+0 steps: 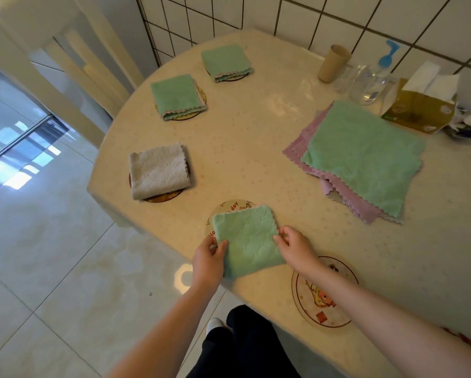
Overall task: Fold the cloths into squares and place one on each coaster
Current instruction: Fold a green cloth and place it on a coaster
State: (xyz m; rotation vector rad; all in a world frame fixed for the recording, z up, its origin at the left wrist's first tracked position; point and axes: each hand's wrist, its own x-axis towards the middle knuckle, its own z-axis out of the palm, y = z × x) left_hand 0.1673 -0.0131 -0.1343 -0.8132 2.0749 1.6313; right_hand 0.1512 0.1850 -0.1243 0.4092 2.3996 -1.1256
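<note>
A folded green cloth lies partly over a round printed coaster at the table's front edge. My left hand pinches its left edge and my right hand pinches its right edge. A bare coaster sits under my right forearm. Three other coasters carry folded cloths: grey, green and green. A stack of unfolded cloths, green over pink, lies at the right.
A tan cup, clear glasses, a blue-topped bottle and a tissue box stand by the tiled wall. A cream chair stands at the left. The round table ends near my legs.
</note>
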